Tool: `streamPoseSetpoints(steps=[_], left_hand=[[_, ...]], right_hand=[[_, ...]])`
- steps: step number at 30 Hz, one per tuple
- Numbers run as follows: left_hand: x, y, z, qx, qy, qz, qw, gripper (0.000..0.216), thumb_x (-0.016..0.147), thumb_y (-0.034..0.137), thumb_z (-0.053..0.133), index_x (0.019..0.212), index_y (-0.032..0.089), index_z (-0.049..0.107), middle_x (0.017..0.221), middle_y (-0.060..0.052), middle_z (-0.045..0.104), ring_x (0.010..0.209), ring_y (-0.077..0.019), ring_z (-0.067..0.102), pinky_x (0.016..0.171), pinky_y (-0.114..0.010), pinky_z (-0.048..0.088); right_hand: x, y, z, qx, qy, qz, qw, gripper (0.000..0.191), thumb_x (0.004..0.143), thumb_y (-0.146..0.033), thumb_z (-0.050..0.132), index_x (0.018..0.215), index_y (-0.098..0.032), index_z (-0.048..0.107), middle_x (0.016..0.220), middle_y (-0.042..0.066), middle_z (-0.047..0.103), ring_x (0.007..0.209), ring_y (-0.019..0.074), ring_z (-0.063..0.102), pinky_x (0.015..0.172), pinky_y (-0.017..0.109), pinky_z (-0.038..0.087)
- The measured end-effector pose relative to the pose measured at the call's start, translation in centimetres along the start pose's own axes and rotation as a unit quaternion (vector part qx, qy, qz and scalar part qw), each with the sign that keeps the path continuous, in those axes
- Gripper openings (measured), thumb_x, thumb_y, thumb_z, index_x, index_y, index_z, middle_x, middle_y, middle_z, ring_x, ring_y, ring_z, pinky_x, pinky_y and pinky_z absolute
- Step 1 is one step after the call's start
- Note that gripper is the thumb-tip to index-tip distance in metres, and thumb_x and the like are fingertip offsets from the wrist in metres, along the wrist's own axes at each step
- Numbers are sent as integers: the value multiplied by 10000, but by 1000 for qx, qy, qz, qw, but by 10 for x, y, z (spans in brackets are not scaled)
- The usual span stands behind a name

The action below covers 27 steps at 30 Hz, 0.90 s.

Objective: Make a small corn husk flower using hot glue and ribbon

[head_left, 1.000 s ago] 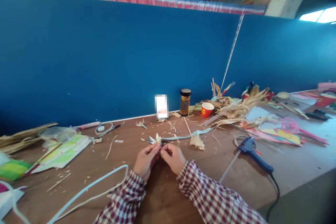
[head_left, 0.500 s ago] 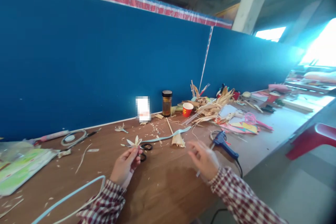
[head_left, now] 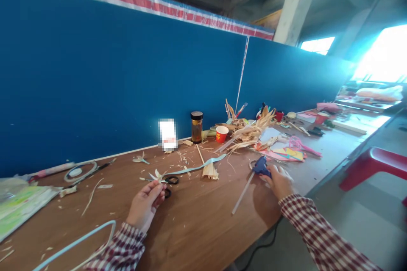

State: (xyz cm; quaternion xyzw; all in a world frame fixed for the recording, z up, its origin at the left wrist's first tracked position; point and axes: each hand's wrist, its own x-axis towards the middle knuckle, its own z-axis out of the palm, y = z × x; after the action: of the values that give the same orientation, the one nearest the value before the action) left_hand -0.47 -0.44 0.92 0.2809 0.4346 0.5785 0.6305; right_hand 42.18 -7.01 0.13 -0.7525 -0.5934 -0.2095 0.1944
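Note:
Between the thumb and fingers of my left hand (head_left: 144, 205) is a small pale flower (head_left: 158, 175) made of husk-like petals, held upright above the table. Just behind it lie scissors (head_left: 172, 180) with black handles, partly covered by the hand. My right hand (head_left: 281, 184) is wrapped round the handle of a blue glue gun (head_left: 261, 166) at the table's right side. A translucent glue stick (head_left: 243, 193) slants from the gun toward the near edge. Whether the gun is lifted off the table I cannot tell.
A pale blue ribbon (head_left: 206, 163) and a dried husk piece (head_left: 210, 171) lie mid-table. Behind stand a dark-lidded jar (head_left: 196, 128), a red paper cup (head_left: 221, 134) and a heap of dried husks (head_left: 254, 132). A blue partition (head_left: 127, 72) borders the back; a red stool (head_left: 372, 165) is at right.
My right hand has moved right and closed on the glue gun, which was lying free. My left hand keeps the flower. The view has shifted slightly.

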Motion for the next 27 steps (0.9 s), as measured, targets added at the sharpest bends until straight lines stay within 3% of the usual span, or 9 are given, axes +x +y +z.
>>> streamPoseSetpoints(steps=[4, 8, 10, 12, 14, 15, 17, 21, 27], left_hand=[[0, -1, -1, 2, -19, 2, 1000, 140, 642, 66, 691, 749, 112, 613, 708, -47, 675, 501, -60, 583, 480, -132, 514], [-1, -2, -1, -5, -23, 11, 1000, 250, 591, 150, 750, 810, 123, 632, 722, -48, 684, 491, -64, 574, 444, -133, 505], [-1, -2, -1, -14, -22, 11, 1000, 274, 578, 180, 763, 815, 120, 640, 703, -49, 681, 492, -70, 577, 438, -136, 504], [0, -2, -1, -18, -26, 6, 999, 260, 577, 191, 765, 795, 111, 648, 678, -47, 675, 493, -73, 579, 441, -137, 508], [0, -2, -1, -26, -29, -1, 999, 214, 592, 188, 756, 758, 101, 653, 665, -45, 668, 490, -65, 573, 449, -130, 508], [1, -2, -1, -29, -31, -2, 999, 190, 601, 179, 750, 745, 98, 656, 662, -43, 666, 486, -60, 570, 452, -128, 509], [1, -1, -1, -34, -25, -2, 999, 167, 616, 145, 738, 757, 96, 663, 677, -49, 670, 510, -62, 581, 480, -130, 518], [0, -1, -2, -37, -15, -4, 999, 169, 630, 126, 725, 787, 107, 666, 694, -48, 672, 503, -58, 578, 465, -129, 511], [3, 3, -4, -42, -14, -2, 999, 154, 642, 162, 723, 774, 109, 664, 675, -38, 660, 496, -52, 573, 466, -127, 509]], right_hand=[[9, 6, -16, 76, 100, -38, 991, 248, 812, -366, 489, 943, -166, 559, 885, 136, 573, 789, 262, 542, 678, 358, 414], [18, -10, -36, 279, 123, 41, 951, 375, 740, -482, 539, 949, -171, 555, 874, 89, 563, 787, 233, 543, 692, 370, 457], [22, -30, -46, 445, 76, 131, 883, 461, 689, -505, 590, 1008, -179, 527, 852, 67, 556, 693, 195, 547, 574, 326, 479], [22, -56, -56, 604, 10, 209, 769, 493, 663, -509, 624, 1024, -198, 497, 795, 38, 553, 559, 141, 514, 456, 271, 453], [21, -83, -61, 708, -36, 238, 664, 455, 666, -498, 637, 991, -213, 494, 710, -2, 533, 496, 95, 469, 412, 209, 416], [19, -96, -62, 737, -65, 242, 628, 434, 657, -481, 656, 961, -210, 506, 677, -16, 517, 486, 81, 456, 396, 183, 394], [14, -122, -60, 759, -142, 241, 588, 422, 632, -434, 698, 938, -196, 530, 633, -30, 494, 472, 64, 444, 371, 153, 359], [7, -166, -50, 755, -242, 176, 584, 361, 705, -424, 642, 950, -182, 534, 640, -30, 486, 481, 58, 443, 389, 154, 380], [6, -217, -38, 742, -310, -9, 594, 411, 771, -473, 542, 1007, -138, 504, 652, -15, 483, 520, 73, 446, 447, 191, 421]])
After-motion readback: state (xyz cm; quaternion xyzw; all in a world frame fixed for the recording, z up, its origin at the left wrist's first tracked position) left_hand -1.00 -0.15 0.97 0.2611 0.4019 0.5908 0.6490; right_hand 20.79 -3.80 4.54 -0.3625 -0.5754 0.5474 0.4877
